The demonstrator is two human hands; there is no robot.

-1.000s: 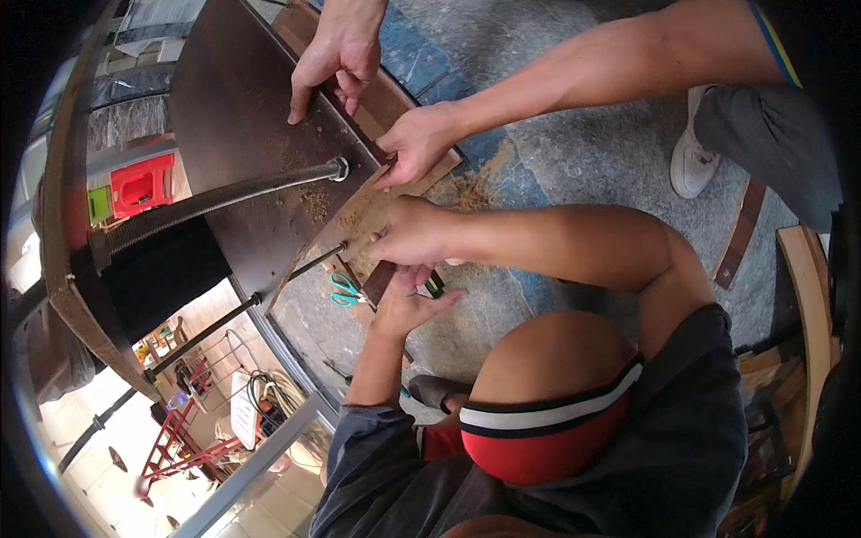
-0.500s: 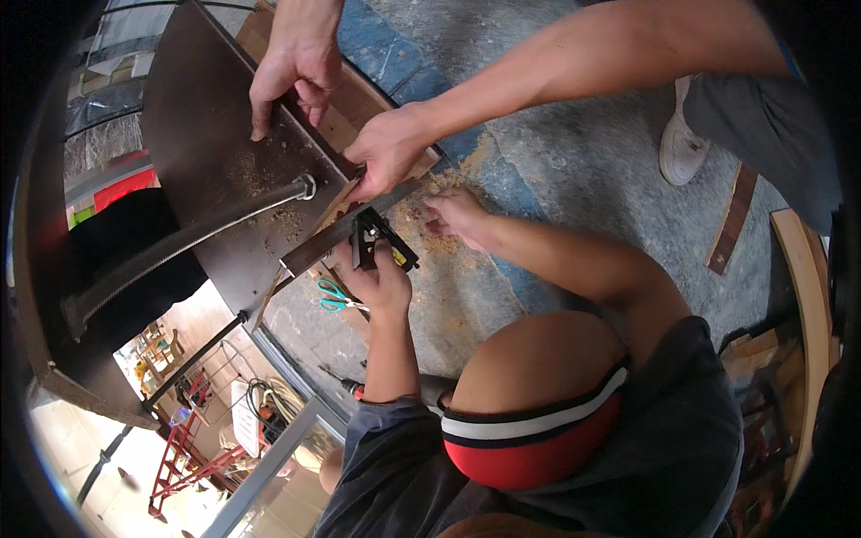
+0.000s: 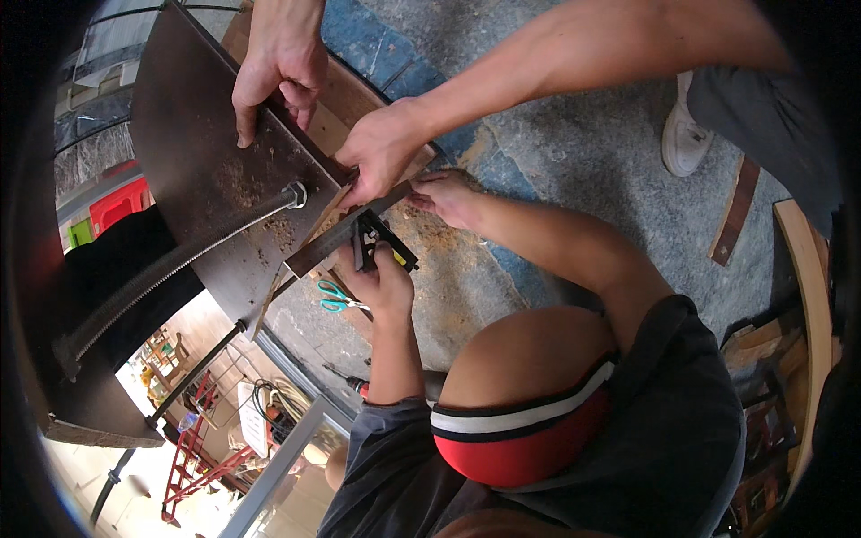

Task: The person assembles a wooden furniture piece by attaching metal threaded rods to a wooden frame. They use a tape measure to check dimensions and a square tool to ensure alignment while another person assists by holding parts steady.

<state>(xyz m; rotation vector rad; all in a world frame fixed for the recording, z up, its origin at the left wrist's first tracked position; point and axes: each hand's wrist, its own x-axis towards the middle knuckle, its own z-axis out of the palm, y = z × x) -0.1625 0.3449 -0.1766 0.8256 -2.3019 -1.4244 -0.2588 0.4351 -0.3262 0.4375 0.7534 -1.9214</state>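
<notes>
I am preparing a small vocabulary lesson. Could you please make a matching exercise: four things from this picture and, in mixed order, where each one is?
Things:
1. silver threaded metal rod
2. teal-handled metal scissors
3. black hand tool with a yellow part
4. white shoe

Places:
A. beside a leg in grey trousers
B. held in the left hand
C. reaching a metal nut at the dark brown panel
D. loose, to the left of that hand

Pairs: 1-C, 2-D, 3-B, 4-A
</notes>
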